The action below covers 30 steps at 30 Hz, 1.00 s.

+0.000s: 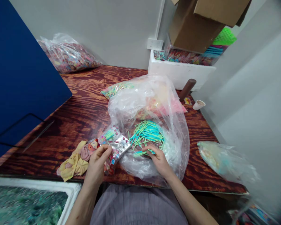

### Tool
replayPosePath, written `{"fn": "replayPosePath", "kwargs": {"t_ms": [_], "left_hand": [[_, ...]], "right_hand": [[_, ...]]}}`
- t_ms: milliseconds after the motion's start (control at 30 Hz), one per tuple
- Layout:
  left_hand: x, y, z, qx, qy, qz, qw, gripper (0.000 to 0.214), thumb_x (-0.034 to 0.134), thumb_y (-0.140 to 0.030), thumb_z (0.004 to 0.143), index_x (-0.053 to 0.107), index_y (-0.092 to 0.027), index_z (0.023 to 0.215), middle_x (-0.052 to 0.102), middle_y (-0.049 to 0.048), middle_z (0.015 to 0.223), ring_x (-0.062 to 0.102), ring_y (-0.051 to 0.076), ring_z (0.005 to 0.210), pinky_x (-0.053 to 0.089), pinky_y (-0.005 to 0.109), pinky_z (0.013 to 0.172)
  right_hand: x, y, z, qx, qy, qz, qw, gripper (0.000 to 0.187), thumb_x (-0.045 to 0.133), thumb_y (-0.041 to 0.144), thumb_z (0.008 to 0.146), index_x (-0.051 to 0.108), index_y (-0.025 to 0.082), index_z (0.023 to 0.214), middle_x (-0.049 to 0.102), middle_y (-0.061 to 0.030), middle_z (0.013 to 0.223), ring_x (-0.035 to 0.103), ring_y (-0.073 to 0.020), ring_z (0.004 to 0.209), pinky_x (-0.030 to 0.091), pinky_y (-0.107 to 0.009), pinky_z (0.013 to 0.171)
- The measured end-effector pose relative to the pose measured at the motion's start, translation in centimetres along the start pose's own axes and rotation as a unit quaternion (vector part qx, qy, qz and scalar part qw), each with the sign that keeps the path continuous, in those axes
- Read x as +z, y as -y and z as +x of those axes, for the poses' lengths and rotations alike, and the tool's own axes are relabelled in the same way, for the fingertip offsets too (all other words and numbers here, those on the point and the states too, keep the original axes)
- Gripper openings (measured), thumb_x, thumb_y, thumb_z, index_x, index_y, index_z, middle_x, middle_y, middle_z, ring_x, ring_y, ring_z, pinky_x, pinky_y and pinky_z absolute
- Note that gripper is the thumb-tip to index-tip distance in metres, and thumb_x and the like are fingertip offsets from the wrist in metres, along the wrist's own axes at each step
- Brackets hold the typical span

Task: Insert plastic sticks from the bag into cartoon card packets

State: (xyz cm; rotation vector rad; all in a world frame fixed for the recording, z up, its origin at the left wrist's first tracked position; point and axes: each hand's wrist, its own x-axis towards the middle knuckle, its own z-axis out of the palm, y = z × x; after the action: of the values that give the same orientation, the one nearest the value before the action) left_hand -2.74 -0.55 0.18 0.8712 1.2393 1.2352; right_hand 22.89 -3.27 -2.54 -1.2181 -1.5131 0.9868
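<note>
In the head view my left hand is closed, thumb and fingers pinching a small clear and silver packet printed with pink and red pictures. My right hand is closed round a small bunch of thin green and blue plastic sticks, their ends showing by the fingers. Just beyond it, a loose pile of such sticks lies in the mouth of a large clear plastic bag. Another printed packet with sticks inside and a cartoon figure lies beside my left hand.
A yellow and pink cloth lies at the front left. Behind stand a white foam box and cardboard box. A brown cylinder, paper cup and clear bag are right. A blue panel borders the left.
</note>
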Motion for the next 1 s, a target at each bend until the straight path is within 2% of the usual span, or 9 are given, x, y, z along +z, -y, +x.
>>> {"fn": "replayPosePath", "kwargs": {"t_ms": [167,300,433,567,667,733,833,900,1000], "left_hand": [[0.4,0.1,-0.4,0.045,-0.01,0.106,0.993,0.037,0.066,-0.05,0.08,0.055,-0.018,0.067,0.045,-0.0044,0.063,0.038,0.01,0.06,0.032,0.02,0.056],[0.7,0.1,-0.5,0.045,0.036,0.168,0.984,0.037,0.061,-0.051,0.084,0.055,-0.018,0.067,0.045,-0.0038,0.064,0.04,0.011,0.062,0.032,0.021,0.056],[1.0,0.5,-0.4,0.027,0.063,0.149,0.986,0.029,0.066,-0.047,0.081,0.064,-0.02,0.091,0.057,-0.0027,0.076,0.05,0.013,0.069,0.039,0.021,0.063],[1.0,1.1,-0.4,0.027,0.035,0.137,0.99,0.028,0.069,-0.045,0.079,0.062,-0.019,0.079,0.055,-0.0041,0.067,0.047,0.011,0.062,0.037,0.021,0.057],[1.0,1.3,-0.6,0.044,0.03,0.145,0.988,0.027,0.069,-0.044,0.08,0.066,-0.017,0.076,0.059,-0.0023,0.068,0.051,0.012,0.065,0.039,0.021,0.06],[1.2,1.3,-0.8,0.042,0.034,0.147,0.988,0.026,0.069,-0.043,0.079,0.071,-0.017,0.079,0.065,-0.0004,0.072,0.056,0.015,0.07,0.043,0.023,0.065],[1.7,1.1,-1.3,0.03,0.039,0.129,0.99,0.024,0.071,-0.042,0.077,0.075,-0.019,0.081,0.073,0.0024,0.08,0.064,0.019,0.079,0.048,0.026,0.072],[2.2,1.0,-1.7,0.026,0.045,0.125,0.991,0.024,0.072,-0.042,0.076,0.078,-0.02,0.083,0.076,0.0039,0.085,0.067,0.021,0.083,0.05,0.028,0.076],[2.7,1.0,-2.2,0.031,0.067,0.14,0.987,0.023,0.071,-0.042,0.077,0.08,-0.021,0.084,0.078,0.0055,0.089,0.069,0.023,0.086,0.052,0.029,0.079]], "right_hand": [[0.0,-0.3,-0.1,0.004,-0.001,-0.003,1.0,0.023,0.054,0.036,0.097,0.073,0.026,0.102,0.072,-0.0054,0.1,0.064,-0.0222,0.097,0.046,-0.034,0.089],[0.0,-0.4,0.0,0.01,-0.002,-0.009,1.0,0.024,0.053,0.038,0.097,0.073,0.025,0.1,0.072,-0.0057,0.099,0.064,-0.0229,0.099,0.046,-0.034,0.089],[-0.1,-0.5,0.0,0.017,-0.002,-0.006,1.0,0.023,0.053,0.037,0.097,0.073,0.025,0.1,0.072,-0.0056,0.1,0.065,-0.0226,0.098,0.046,-0.034,0.089],[-0.1,-0.7,-0.2,0.041,-0.007,0.013,0.999,0.022,0.054,0.035,0.097,0.072,0.024,0.099,0.072,-0.005,0.102,0.065,-0.0221,0.099,0.045,-0.034,0.091],[-0.2,-0.7,0.0,0.072,-0.029,0.055,0.995,0.019,0.058,0.036,0.094,0.072,0.023,0.094,0.073,-0.0045,0.099,0.065,-0.0222,0.097,0.045,-0.034,0.09],[-0.3,-0.3,0.5,0.097,-0.056,0.128,0.985,0.016,0.062,0.036,0.091,0.07,0.022,0.092,0.074,-0.0044,0.095,0.066,-0.0225,0.094,0.047,-0.035,0.088],[-0.2,1.4,1.8,0.131,-0.082,0.28,0.947,0.016,0.067,0.037,0.087,0.066,0.022,0.092,0.074,-0.0041,0.091,0.068,-0.0232,0.092,0.051,-0.038,0.086],[0.0,3.0,2.8,0.143,-0.077,0.356,0.92,0.017,0.07,0.037,0.085,0.065,0.023,0.091,0.074,-0.0038,0.091,0.069,-0.0243,0.094,0.053,-0.04,0.086],[0.6,5.4,4.3,0.142,-0.065,0.417,0.895,0.02,0.075,0.037,0.08,0.064,0.024,0.09,0.075,-0.0033,0.089,0.069,-0.0261,0.099,0.054,-0.043,0.089]]}}
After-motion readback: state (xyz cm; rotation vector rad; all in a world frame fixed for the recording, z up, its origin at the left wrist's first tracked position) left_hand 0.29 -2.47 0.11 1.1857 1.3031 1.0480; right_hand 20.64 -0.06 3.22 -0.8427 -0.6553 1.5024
